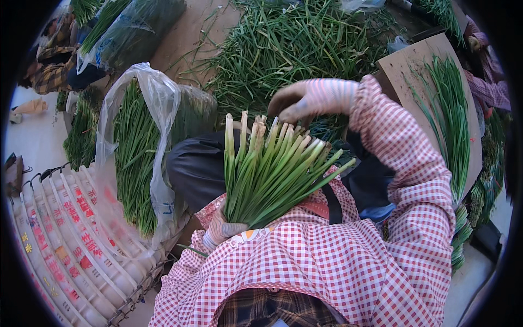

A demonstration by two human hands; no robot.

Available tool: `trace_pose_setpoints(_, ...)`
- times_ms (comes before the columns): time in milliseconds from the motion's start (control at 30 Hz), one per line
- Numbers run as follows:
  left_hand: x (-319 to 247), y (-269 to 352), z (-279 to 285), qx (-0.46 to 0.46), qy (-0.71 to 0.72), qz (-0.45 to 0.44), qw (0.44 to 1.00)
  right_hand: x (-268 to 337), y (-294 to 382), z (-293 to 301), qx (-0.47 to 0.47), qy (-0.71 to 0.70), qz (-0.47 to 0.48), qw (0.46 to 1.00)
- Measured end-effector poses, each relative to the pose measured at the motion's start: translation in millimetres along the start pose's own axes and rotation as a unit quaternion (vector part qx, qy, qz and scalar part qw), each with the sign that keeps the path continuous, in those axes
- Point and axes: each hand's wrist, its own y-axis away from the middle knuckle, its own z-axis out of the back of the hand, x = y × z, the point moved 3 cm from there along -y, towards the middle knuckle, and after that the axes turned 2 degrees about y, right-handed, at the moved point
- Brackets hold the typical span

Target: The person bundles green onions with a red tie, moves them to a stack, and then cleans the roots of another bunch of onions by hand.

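Note:
A fanned bunch of green garlic chives or similar leafy stalks (265, 175) lies against my chest, its pale cut ends pointing away from me. My left hand (222, 229), in a striped knit glove, is closed round the leafy lower part of that bunch. Just beyond the pale ends is my right hand (302, 102), also gloved, its fingers curved and thumb apart; whether its fingertips touch the stalks I cannot tell. Past both hands, a large loose heap of green leaves (294, 49) covers the ground.
To the left, an open plastic bag (163, 98) holds upright greens (137, 163) beside a white ribbed basket (73, 245) bearing writing. Another filled bag (135, 32) lies upper left, near a person in plaid. At right, a board (412, 69) carries more greens (453, 122); another person's checked sleeve (490, 90) shows beyond.

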Motion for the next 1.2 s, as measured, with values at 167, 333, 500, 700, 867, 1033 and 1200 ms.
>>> trace_pose_setpoints(167,-5,4,-5,-0.022,0.038,0.023,0.999,-13,-21,-15,0.016,0.106,0.025,0.994)
trace_pose_setpoints(333,2,14,-5,-0.064,0.094,0.031,0.993,-6,-2,52,-0.266,0.245,0.068,0.93)
trace_pose_setpoints(500,-2,22,-10,-0.11,0.057,-0.043,0.991,0,35,20,-0.172,0.097,0.007,0.98)
trace_pose_setpoints(700,-5,23,-24,-0.162,0.098,-0.047,0.981,-45,53,-24,-0.109,-0.022,0.062,0.992)
trace_pose_setpoints(867,6,33,-13,-0.191,0.039,-0.074,0.978,-39,75,-25,-0.078,0.007,0.107,0.991)
trace_pose_setpoints(1033,-9,31,-38,-0.18,-0.021,-0.102,0.978,-45,85,-25,-0.039,0.016,-0.013,0.999)
trace_pose_setpoints(1200,-2,40,-32,-0.202,-0.067,-0.092,0.973,-46,88,-26,-0.02,0.037,-0.049,0.998)
